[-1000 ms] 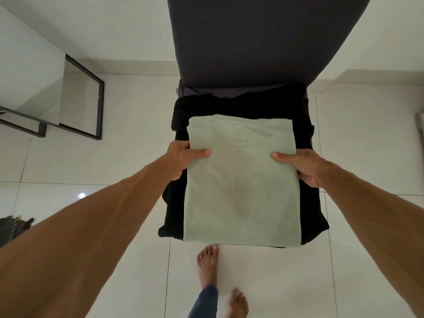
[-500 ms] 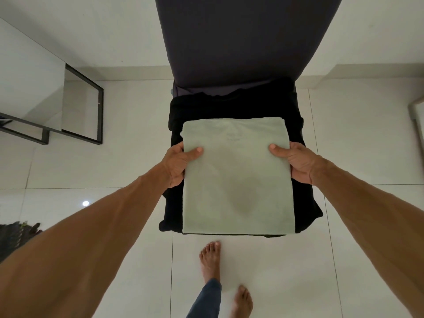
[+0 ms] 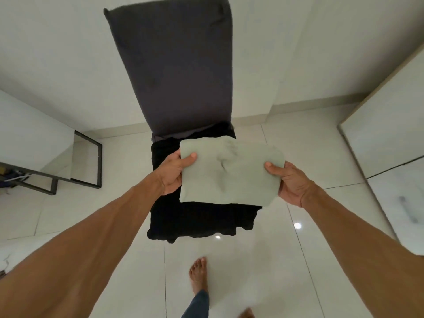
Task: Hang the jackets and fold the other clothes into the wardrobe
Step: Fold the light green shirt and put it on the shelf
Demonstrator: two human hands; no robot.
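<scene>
Folded pale green cloth garment (image 3: 229, 175), held flat just above the black garment (image 3: 202, 221) on the dark grey upholstered chair (image 3: 179, 65), left hand (image 3: 174, 173) and right hand (image 3: 289, 182) each pinching a side edge, thumbs on top: best carried level, grip even, so the folds hold.

Dim, soft blur (fisheye edges)
</scene>
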